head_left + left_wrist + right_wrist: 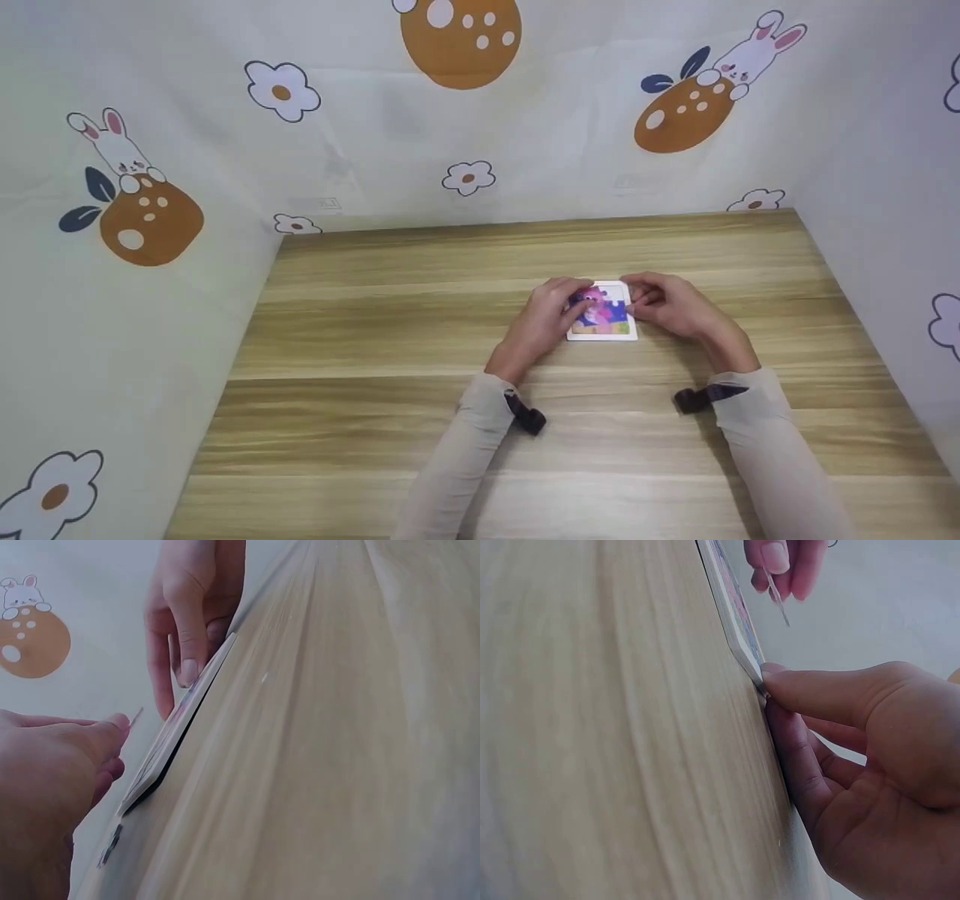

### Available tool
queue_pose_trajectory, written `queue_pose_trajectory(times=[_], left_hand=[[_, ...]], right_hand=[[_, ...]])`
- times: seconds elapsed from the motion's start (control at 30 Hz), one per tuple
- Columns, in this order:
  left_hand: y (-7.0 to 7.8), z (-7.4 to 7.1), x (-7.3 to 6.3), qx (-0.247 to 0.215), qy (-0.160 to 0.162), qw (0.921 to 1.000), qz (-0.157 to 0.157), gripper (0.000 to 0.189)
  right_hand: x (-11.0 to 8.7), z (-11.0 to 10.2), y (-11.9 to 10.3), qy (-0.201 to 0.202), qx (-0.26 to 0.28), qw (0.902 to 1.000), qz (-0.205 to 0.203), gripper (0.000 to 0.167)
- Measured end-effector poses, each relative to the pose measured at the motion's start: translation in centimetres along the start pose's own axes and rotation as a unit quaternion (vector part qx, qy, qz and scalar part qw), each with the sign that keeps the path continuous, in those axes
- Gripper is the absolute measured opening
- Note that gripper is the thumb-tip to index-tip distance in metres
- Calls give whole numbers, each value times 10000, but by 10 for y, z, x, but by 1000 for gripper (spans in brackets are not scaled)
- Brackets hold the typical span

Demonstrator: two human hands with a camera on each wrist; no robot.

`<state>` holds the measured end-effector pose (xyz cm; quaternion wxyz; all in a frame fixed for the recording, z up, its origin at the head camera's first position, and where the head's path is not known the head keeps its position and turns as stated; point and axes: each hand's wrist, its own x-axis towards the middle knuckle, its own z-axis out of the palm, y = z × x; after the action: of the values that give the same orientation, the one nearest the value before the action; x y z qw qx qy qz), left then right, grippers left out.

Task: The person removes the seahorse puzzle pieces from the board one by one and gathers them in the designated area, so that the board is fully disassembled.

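Observation:
A small square jigsaw puzzle board with a white frame (602, 337) lies on the table between the two hands. Its picture is pink, purple and blue, and a white gap with knobbed edges shows at its upper right. My left hand (546, 306) is over the board's left side. Between its thumb and fingers it pinches a thin puzzle piece (136, 717), seen edge-on above the board. My right hand (671, 304) is at the board's right edge, thumb and finger gripping the frame's rim (739, 652). The left hand hides part of the picture.
Just beyond the board's near end in the left wrist view, a small dark piece (110, 845) lies on the wood-grain table (360, 360). A pale cloth wall (360, 135) printed with rabbits, oranges and flowers stands around the back and sides. Each sleeve carries a black wrist camera (534, 420).

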<state>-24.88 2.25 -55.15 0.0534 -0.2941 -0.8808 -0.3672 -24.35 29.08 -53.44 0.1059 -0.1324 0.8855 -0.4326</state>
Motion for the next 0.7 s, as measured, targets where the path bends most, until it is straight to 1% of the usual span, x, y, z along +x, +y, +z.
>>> queue_pose_trajectory(times=[0.23,0.47,0.53,0.7], left_hand=[[-11,-17,-12,-82,279,9995,143,40],[-26,-33,-23,27,472,9985,282,38],[-30,-38,-26,55,490,9985,221,38],[-41,-49,-35,126,502,9986,-107,38]], right_hand=[[1,1,-1,8,-11,10000,5,59],[0,2,0,24,25,10000,2,58],[-1,2,0,27,-18,10000,-33,57],[0,1,0,24,-94,9999,-96,54]])
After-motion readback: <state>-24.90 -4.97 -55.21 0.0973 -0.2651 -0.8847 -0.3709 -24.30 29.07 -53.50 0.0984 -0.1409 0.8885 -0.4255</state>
